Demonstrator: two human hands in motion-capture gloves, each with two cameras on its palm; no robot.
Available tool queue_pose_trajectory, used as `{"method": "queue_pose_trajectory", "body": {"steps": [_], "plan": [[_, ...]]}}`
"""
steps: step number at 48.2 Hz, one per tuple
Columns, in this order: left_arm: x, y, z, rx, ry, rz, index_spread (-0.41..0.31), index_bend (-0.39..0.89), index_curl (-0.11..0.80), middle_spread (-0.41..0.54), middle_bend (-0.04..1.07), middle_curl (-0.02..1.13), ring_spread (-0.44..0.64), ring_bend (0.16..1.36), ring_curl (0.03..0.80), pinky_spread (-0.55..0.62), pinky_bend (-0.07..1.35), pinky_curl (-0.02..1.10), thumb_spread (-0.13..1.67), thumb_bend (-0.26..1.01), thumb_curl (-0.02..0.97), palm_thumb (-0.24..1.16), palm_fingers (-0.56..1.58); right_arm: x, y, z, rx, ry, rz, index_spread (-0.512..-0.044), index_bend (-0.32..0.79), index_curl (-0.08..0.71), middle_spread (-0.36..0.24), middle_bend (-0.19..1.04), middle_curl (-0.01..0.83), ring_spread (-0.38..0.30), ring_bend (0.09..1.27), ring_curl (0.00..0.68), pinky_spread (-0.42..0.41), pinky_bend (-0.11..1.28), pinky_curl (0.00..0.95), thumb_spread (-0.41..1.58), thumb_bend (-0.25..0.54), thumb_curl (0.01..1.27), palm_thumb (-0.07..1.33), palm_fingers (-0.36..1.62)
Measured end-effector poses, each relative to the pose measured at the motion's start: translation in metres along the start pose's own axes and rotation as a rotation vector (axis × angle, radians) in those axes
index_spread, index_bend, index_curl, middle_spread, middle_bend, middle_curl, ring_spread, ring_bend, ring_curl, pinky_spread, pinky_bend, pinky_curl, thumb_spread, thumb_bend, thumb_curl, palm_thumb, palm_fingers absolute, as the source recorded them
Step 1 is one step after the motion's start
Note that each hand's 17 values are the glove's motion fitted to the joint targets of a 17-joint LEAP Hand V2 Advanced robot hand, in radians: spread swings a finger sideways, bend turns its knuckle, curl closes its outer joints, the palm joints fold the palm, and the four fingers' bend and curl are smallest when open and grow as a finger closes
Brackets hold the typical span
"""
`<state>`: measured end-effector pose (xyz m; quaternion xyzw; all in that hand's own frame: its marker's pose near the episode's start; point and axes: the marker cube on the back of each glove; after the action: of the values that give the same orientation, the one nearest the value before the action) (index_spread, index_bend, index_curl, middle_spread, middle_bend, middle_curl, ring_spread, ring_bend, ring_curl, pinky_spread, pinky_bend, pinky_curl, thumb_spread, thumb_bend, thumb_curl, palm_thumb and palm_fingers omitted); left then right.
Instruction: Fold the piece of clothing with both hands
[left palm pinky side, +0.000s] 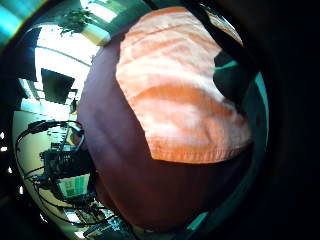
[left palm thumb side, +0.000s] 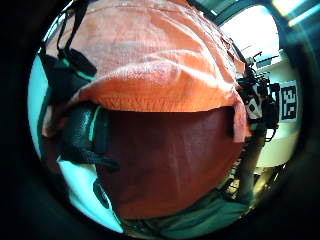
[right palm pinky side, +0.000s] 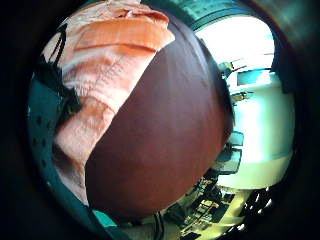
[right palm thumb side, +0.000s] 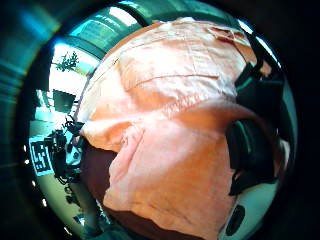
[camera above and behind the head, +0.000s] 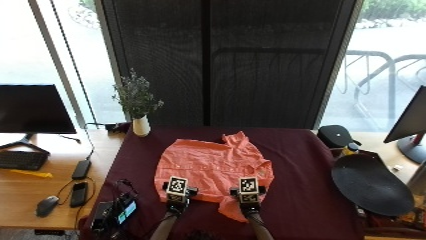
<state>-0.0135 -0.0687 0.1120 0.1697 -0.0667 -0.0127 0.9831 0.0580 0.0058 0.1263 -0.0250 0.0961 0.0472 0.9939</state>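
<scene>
- Orange shirt (camera above and behind the head: 212, 172) is spread flat at the centre of the maroon tablecloth (camera above and behind the head: 299, 165), collar towards 12 o'clock, hem towards 6.
- Left hand (camera above and behind the head: 176, 191) is set on the hem at 7 o'clock, right hand (camera above and behind the head: 248, 192) at 5 o'clock; finger state cannot be told for either.
- Risk, as judged: uneven lifting of the two corners would skew the fold; the loose flap at 5 o'clock could be bunched.
- No brand or readable writing is seen.
</scene>
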Motion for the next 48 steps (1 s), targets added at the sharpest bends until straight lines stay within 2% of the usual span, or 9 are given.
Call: {"method": "queue_pose_trajectory", "body": {"steps": [5, 10, 13, 16, 20, 26, 35, 41, 48], "plan": [[0.006, 0.03, -0.001, -0.202, 0.029, 0.007, -0.248, 0.24, 0.403, -0.269, 0.41, 0.48, -0.26, 0.58, 0.364, 0.03, 0.12, 0.27, 1.15, 0.01, 0.354, 0.59, 1.12, 0.001, -0.004, 0.01, 0.032, 0.062, -0.047, -0.293, 0.15, 0.313, -0.172, 0.37, 0.422, -0.207, 0.65, 0.419, -0.222, 0.54, 0.338, 1.22, 0.101, 0.4, 0.95, 1.24], [0.005, 0.031, 0.003, -0.223, 0.051, 0.0, -0.268, 0.23, 0.423, -0.296, 0.44, 0.51, -0.3, 0.59, 0.39, 0.0, 0.13, 0.26, 1.16, 0.02, 0.362, 0.66, 1.13, 0.005, 0.013, 0.004, -0.116, -0.012, -0.081, -0.285, 0.16, 0.334, -0.189, 0.39, 0.446, -0.227, 0.65, 0.437, -0.264, 0.55, 0.354, 1.21, 0.094, 0.4, 0.98, 1.24], [0.0, 0.033, 0.006, -0.234, 0.057, -0.016, -0.272, 0.22, 0.431, -0.307, 0.46, 0.52, -0.32, 0.6, 0.397, -0.01, 0.12, 0.26, 1.15, 0.02, 0.368, 0.69, 1.12, 0.011, 0.032, -0.013, -0.243, -0.058, -0.055, -0.287, 0.11, 0.324, -0.185, 0.36, 0.443, -0.213, 0.57, 0.421, -0.17, 0.48, 0.342, 1.23, 0.04, 0.38, 0.9, 0.92], [-0.002, 0.032, 0.013, -0.229, 0.067, -0.028, -0.27, 0.19, 0.435, -0.309, 0.45, 0.52, -0.32, 0.59, 0.401, -0.01, 0.14, 0.25, 1.15, 0.01, 0.368, 0.7, 1.08, 0.014, 0.032, -0.012, -0.253, -0.06, -0.038, -0.279, 0.06, 0.32, -0.178, 0.34, 0.452, -0.176, 0.54, 0.443, -0.093, 0.48, 0.372, 1.25, -0.004, 0.35, 0.84, 0.66], [-0.002, 0.033, 0.013, -0.225, 0.082, -0.039, -0.263, 0.17, 0.435, -0.308, 0.43, 0.52, -0.31, 0.57, 0.403, -0.01, 0.15, 0.25, 1.16, 0.0, 0.365, 0.71, 1.04, 0.011, 0.032, -0.028, -0.18, -0.068, -0.027, -0.277, 0.05, 0.28, -0.174, 0.34, 0.449, -0.161, 0.53, 0.422, -0.047, 0.48, 0.353, 1.26, -0.031, 0.33, 0.78, 0.66], [-0.003, 0.035, 0.005, -0.192, 0.053, -0.045, -0.26, 0.18, 0.442, -0.3, 0.4, 0.52, -0.3, 0.54, 0.404, -0.01, 0.14, 0.25, 1.18, -0.01, 0.359, 0.72, 1.03, 0.012, 0.007, -0.006, -0.074, -0.038, 0.009, -0.289, 0.11, 0.264, -0.187, 0.36, 0.453, -0.181, 0.56, 0.404, -0.062, 0.45, 0.324, 1.26, -0.019, 0.31, 0.75, 0.84], [0.0, 0.031, -0.01, -0.129, 0.061, -0.024, -0.284, 0.21, 0.467, -0.312, 0.41, 0.52, -0.32, 0.51, 0.402, -0.02, 0.13, 0.23, 1.18, -0.02, 0.353, 0.7, 1.11, 0.012, -0.007, 0.013, 0.122, 0.027, 0.008, -0.283, 0.19, 0.324, -0.205, 0.39, 0.482, -0.233, 0.59, 0.436, -0.172, 0.4, 0.333, 1.17, 0.033, 0.34, 0.91, 1.2], [-0.004, 0.027, -0.042, -0.061, 0.1, -0.018, -0.292, 0.24, 0.486, -0.32, 0.41, 0.52, -0.32, 0.49, 0.402, -0.03, 0.13, 0.23, 1.18, -0.01, 0.349, 0.7, 1.12, 0.02, 0.007, -0.008, 0.21, 0.045, -0.023, -0.276, 0.2, 0.365, -0.215, 0.38, 0.486, -0.249, 0.55, 0.438, -0.233, 0.45, 0.356, 1.16, 0.025, 0.34, 0.95, 1.28], [-0.015, 0.03, -0.098, -0.188, 0.075, 0.081, -0.306, 0.25, 0.503, -0.338, 0.48, 0.53, -0.33, 0.49, 0.407, -0.03, 0.09, 0.2, 1.19, -0.02, 0.342, 0.7, 1.16, 0.034, 0.014, -0.055, 0.142, -0.031, -0.076, -0.274, 0.19, 0.391, -0.232, 0.39, 0.492, -0.262, 0.57, 0.44, -0.28, 0.46, 0.366, 1.15, 0.005, 0.34, 0.97, 1.33]]}}
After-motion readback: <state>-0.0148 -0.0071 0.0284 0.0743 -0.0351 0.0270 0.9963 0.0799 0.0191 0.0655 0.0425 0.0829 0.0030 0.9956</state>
